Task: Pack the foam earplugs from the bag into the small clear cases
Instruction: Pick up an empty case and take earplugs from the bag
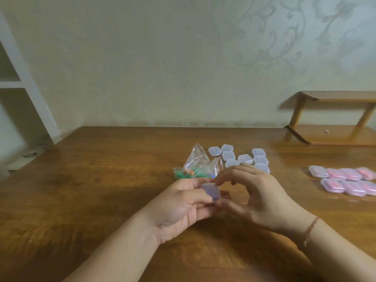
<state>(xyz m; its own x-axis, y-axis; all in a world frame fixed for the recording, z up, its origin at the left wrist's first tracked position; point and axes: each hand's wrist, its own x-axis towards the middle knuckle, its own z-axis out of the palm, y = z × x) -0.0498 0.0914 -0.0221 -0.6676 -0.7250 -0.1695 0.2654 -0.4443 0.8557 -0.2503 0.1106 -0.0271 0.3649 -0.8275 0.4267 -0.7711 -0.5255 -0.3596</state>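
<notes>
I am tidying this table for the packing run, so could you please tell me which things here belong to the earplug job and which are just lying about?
Belongs to the job:
- clear case held between left hand and right hand
- bag of earplugs
- empty clear cases
- filled pink cases

Just lying about:
- wooden rack at the table's far right
- white shelving at the left
</notes>
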